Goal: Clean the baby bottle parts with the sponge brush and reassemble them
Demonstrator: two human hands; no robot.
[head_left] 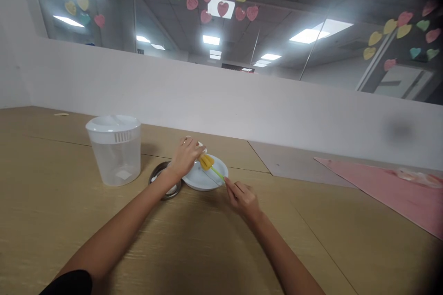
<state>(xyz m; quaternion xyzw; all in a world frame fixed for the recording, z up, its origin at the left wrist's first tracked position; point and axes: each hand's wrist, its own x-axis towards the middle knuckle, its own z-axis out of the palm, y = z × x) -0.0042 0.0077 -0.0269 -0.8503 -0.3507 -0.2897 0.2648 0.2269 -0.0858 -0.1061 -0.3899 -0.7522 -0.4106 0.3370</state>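
"Yellow-headed tool with a thin green handle [217,174], where?"

"Head over the round white bowl [200,179], near the surface's [138,239] back edge. Right hand [243,199] has the handle, fingers closed on its end."

"Left hand [187,156]?"

"Fingers curled round a small white item [201,146], mostly hidden, above the bowl's back-left rim. Can't tell what it is."

"Nearby?"

"Round metal dish [162,196] just left of bowl, partly under the left forearm. Clear plastic bucket, white lid [117,156], farther left."
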